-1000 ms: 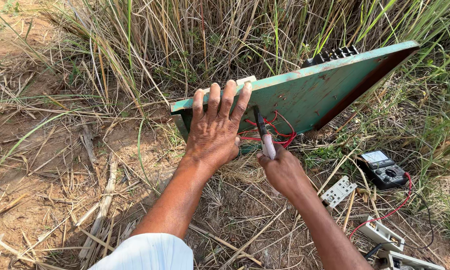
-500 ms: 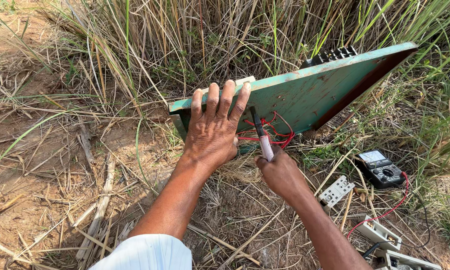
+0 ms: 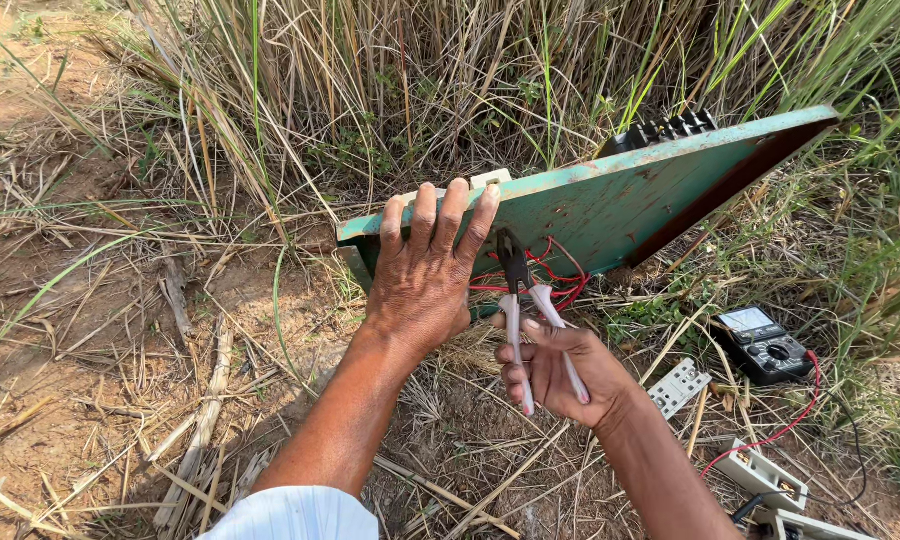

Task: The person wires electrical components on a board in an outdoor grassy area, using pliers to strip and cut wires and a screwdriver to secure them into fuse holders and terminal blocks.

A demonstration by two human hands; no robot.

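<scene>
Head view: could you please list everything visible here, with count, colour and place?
Board: one, green, propped tilted against the grass, centre right.
Wires: several, red, under the board's lower edge.
Pliers: one, dark head with pale handles, nose at the wires.
Black block: one, ribbed, behind the board's top edge.
Multimeter: one, black, on the ground at right, red lead trailing.
Switch plate: one, white, on the ground beside the right wrist.
Boxes: two at least, white, lower right corner.
Tall grass: green and dry, behind the board.
Left hand: fingers hooked over the board's top edge.
Right hand: gripping the pliers' handles.
</scene>
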